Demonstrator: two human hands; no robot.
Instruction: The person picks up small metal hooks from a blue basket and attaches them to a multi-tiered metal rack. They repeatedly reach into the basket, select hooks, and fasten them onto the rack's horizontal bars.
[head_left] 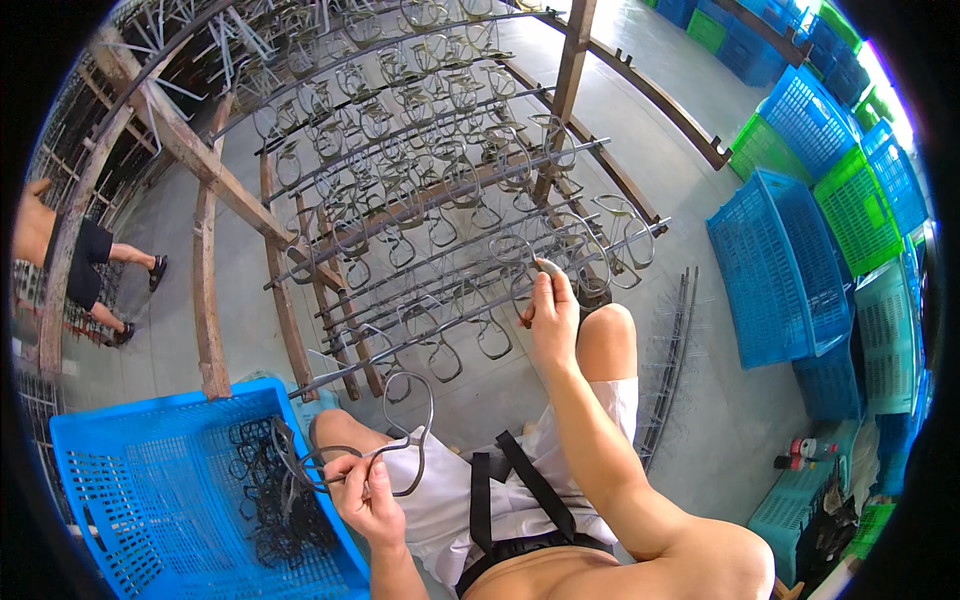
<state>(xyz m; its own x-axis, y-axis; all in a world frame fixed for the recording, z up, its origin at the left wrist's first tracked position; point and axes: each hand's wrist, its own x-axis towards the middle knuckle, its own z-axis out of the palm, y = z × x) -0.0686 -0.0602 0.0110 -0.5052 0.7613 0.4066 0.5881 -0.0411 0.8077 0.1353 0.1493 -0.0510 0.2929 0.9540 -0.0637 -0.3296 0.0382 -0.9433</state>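
My left hand [368, 500] is closed around bent grey metal loops [430, 440], which stick up and out above the rim of a blue plastic basket [150, 402]. Inside that basket lies a tangled heap of dark loops of a similar kind [270, 500]. My right hand [552, 305] reaches forward to the rack's near side, its thumb and fingers pinching a similar bent metal loop [512, 243] beside the front bar [480, 313]. Many more loops [440, 355] hang in rows from the rack's bars. Exactly where the right fingers meet the loop is partly hidden.
Brown metal posts [205, 290] and beams frame the rack. Blue and green crates [770, 270] are stacked at the right. Thin hooked rods [672, 370] lie on the floor. Another person's legs [105, 270] show at the far left. My knees flank the rack's front.
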